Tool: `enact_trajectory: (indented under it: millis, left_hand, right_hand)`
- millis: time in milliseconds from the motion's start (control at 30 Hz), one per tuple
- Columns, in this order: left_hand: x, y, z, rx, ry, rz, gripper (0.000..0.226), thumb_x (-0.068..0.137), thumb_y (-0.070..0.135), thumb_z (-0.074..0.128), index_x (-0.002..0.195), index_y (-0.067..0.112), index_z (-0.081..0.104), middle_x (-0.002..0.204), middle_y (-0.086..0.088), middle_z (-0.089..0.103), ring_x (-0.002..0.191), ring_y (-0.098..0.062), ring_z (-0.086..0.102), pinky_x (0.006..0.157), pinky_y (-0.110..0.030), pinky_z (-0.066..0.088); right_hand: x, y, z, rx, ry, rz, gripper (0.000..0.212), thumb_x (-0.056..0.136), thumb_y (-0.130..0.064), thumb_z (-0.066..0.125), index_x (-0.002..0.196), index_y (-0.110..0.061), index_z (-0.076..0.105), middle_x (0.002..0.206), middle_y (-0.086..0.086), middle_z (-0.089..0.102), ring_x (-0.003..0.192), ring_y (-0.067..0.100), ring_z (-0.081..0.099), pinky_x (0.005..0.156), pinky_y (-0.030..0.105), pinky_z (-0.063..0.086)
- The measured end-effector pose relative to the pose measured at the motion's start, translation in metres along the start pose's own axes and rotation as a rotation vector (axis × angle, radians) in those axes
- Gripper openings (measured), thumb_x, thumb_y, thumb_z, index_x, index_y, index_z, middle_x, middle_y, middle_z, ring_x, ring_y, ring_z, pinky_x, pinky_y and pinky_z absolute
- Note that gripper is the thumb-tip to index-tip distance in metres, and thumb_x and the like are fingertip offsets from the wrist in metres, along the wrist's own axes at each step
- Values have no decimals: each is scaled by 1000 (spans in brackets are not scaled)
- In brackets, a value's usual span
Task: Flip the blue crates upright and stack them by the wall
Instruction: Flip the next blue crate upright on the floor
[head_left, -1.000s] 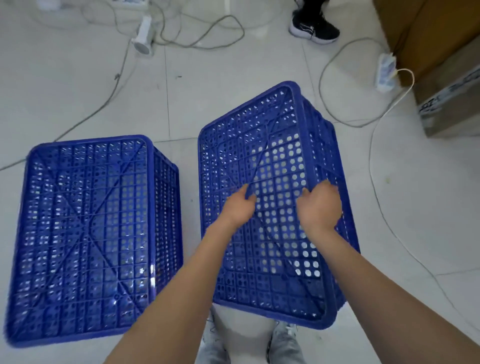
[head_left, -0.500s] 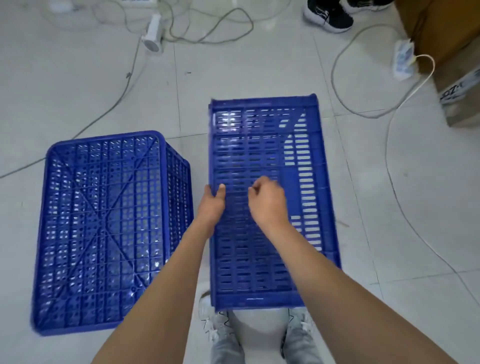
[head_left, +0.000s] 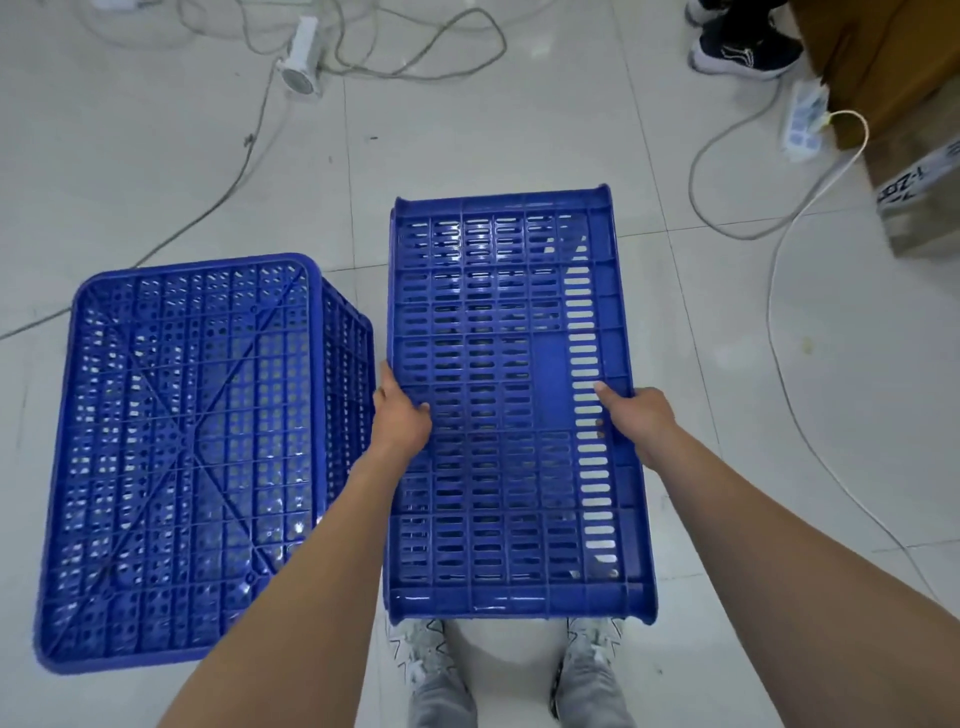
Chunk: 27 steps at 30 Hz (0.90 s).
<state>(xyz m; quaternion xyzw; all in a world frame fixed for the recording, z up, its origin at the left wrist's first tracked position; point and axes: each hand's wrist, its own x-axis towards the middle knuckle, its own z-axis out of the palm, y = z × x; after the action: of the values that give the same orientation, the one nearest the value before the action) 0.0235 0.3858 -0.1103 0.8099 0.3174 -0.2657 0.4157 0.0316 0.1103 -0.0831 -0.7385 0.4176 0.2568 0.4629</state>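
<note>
Head view: two blue crates side by side on a white tiled floor (head_left: 519, 130).
Right crate (head_left: 498, 405): turned on its side, one long slotted wall facing up; solid rim band along its right edge; glossy plastic, horizontal slots in rows, one column of wider slots near the right.
Left crate (head_left: 187, 457): upside down, perforated base up, diagonal ribs crossing it; just beside the right crate.
Left hand (head_left: 401, 418): clasped on the right crate's left edge, thumb on the upper face.
Right hand (head_left: 636, 421): clasped on the right edge, thumb on top, fingers through the slots.
Shoes (head_left: 421, 657): wearer's, just below the held crate.
Surroundings: cables (head_left: 363, 62), power strip (head_left: 804, 117), cardboard box (head_left: 919, 192).
</note>
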Motion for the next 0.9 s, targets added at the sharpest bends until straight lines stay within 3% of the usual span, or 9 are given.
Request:
enact_trajectory:
  millis: [167,300,400,500,600,633,700,767,900]
  left_hand:
    - [-1,13,14,-19,-53,22,86,99,11,52,156,31,-10,162,-7,16,134,-31,43,103,-39,47]
    - [-1,30,20,131,-41,4,88,94,21,57,157,29,-4,155,-10,32,117,-34,56,92,-48,54]
    - [-1,41,27,194,-50,34,78,86,34,57,154,23,22,151,-12,35,116,-39,57,89,-51,54]
    - [-28,65,35,18,-167,123,52,100,31,48,149,14,39,146,-7,48,119,-24,58,90,-33,49]
    - [-37,69,43,-150,-290,90,47,104,32,39,149,19,40,150,1,45,133,-18,47,112,-36,37]
    - [-37,67,45,-154,-291,77,46,104,30,38,149,18,40,145,1,51,129,-21,51,112,-38,37]
    - [-32,55,44,-180,-277,27,45,105,27,36,148,15,40,109,7,63,97,-15,60,102,-39,43]
    - [-22,42,42,-154,-255,-2,43,106,27,34,146,14,41,89,14,55,86,-9,53,91,-34,43]
    - [0,20,38,-103,-212,-44,44,104,30,34,145,17,44,134,-5,57,117,-24,55,98,-36,44]
  right_hand:
    - [-8,-8,-17,-147,203,-19,38,92,-45,57,86,-8,53,65,0,52,58,16,51,59,30,46]
    - [-29,-26,-19,-299,387,-126,44,93,-48,54,73,-9,53,63,3,56,64,26,61,49,27,39]
    - [-51,-39,-1,-482,464,-258,42,93,-47,54,81,-7,57,79,13,66,81,34,65,56,31,38]
    - [-61,-39,37,-637,398,-391,42,97,-43,50,95,-3,64,93,17,70,90,35,67,64,35,44]
    - [-54,-23,80,-644,294,-453,37,101,-37,44,103,-4,60,93,13,70,86,30,68,64,34,46]
    - [-50,-17,93,-637,266,-461,37,101,-37,44,103,-3,59,93,13,70,85,29,68,64,34,45]
    - [-43,-6,115,-654,214,-473,35,102,-36,44,104,-3,57,94,12,69,87,29,68,64,33,43]
    - [-38,5,134,-695,184,-505,31,102,-31,43,106,-3,56,99,13,69,89,28,68,64,32,40]
    - [-36,19,153,-721,126,-572,29,101,-28,46,112,-2,54,106,14,66,95,30,66,70,34,45]
